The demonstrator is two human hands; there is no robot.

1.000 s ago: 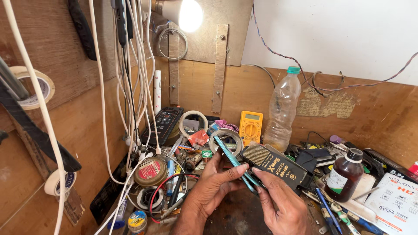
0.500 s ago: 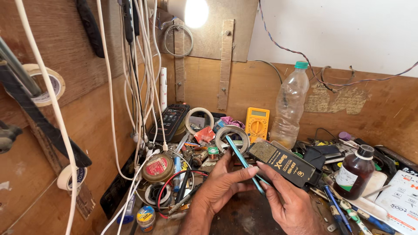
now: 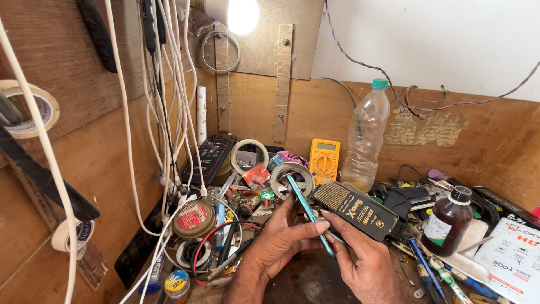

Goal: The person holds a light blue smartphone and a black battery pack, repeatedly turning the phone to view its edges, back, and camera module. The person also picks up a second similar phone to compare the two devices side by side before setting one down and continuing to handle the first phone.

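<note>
Pinching the thin teal tool point(image 3: 306, 205) with both hands — left hand point(image 3: 284, 239), right hand point(image 3: 360, 253); we'd brace wrists on the desk point(image 3: 306, 281) for steadiness.

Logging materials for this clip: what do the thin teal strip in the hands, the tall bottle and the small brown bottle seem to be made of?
Teal strip: looks like painted or anodised metal, thin and straight-edged, but could be plastic. Tall bottle: clear, thin plastic with a green cap; the wall shows through it. Small brown bottle: dark amber and glossy with a black cap, glass or plastic, hard to tell. The left hand and right hand pinch the strip.
</note>
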